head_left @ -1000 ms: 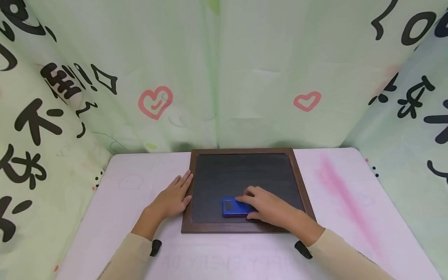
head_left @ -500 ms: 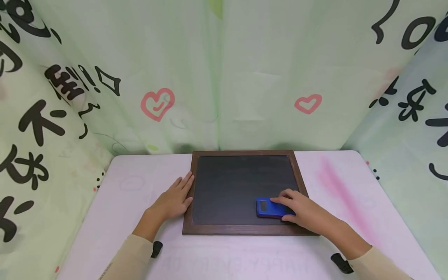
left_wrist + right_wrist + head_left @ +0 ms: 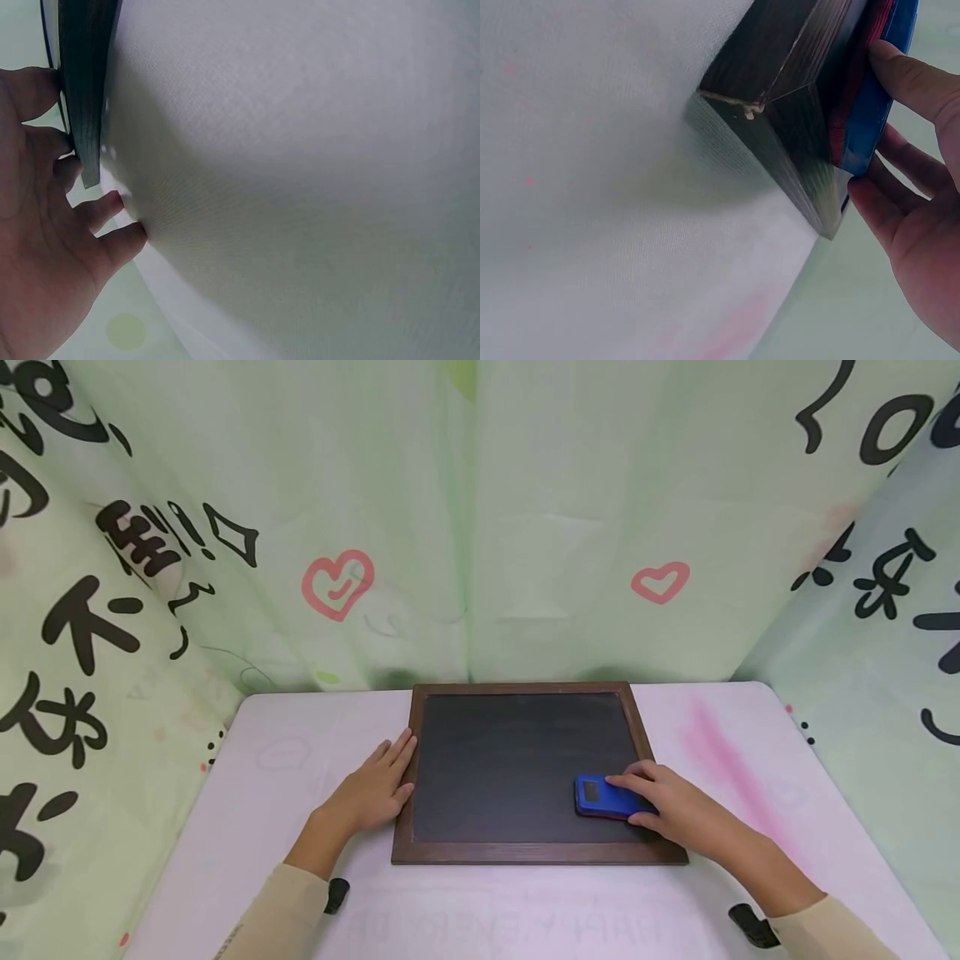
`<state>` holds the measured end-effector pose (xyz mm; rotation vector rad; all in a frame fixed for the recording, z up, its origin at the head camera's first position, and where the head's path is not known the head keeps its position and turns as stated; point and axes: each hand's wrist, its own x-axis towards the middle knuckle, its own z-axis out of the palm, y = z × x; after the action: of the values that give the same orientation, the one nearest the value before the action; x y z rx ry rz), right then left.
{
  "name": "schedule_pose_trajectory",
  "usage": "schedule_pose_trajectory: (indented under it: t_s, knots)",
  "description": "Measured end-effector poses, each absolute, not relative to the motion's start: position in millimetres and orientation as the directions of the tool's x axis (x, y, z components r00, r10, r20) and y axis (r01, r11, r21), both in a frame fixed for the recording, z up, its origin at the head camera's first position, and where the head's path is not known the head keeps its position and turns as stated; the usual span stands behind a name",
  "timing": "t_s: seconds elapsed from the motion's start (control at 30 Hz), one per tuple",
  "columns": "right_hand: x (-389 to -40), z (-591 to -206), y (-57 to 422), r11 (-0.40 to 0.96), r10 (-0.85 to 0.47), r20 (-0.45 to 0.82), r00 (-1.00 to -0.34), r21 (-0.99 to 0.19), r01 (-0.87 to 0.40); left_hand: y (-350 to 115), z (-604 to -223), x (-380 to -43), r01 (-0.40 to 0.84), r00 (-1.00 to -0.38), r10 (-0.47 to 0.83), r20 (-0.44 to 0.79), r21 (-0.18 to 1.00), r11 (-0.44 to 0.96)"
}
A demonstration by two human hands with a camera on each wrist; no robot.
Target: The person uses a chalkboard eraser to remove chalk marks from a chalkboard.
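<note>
A small blackboard (image 3: 517, 760) in a brown wooden frame lies flat on the table. My right hand (image 3: 682, 806) grips a blue chalkboard eraser (image 3: 603, 797) by its sides, thumb near the front and fingers at the back. The eraser rests on the lower right of the black surface. In the right wrist view, its red felt underside (image 3: 847, 112) faces the board beside the frame's corner. My left hand (image 3: 371, 785) rests against the frame's left edge with its fingers extended. In the left wrist view, the fingertips (image 3: 64, 142) touch the side of the frame.
The pale table (image 3: 495, 910) has a pink streak (image 3: 735, 760) to the right of the board. A light green curtain (image 3: 525, 527) with black lettering and red hearts hangs behind and along both sides.
The eraser has slid right across the lower part of the blackboard with my right hand, then slightly up near the right edge. My left hand has stayed at the frame.
</note>
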<state>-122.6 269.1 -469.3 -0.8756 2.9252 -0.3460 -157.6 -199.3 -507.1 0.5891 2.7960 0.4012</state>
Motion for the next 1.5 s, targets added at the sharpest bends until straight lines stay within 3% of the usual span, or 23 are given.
schedule_pose_trajectory:
  t_s: [1.2, 1.5]
  knots:
    - [-135, -472, 209, 0.77, -0.616, -0.015, -0.788, -0.222, -0.598, -198, -509, -156, 0.349, -0.893, 0.413, -0.179, 0.306, 0.886]
    - [-139, -476, 169, 0.702, -0.699, -0.021, -0.715, -0.209, -0.68, -198, -508, -156, 0.358, -0.89, 0.421, -0.174, 0.301, 0.884]
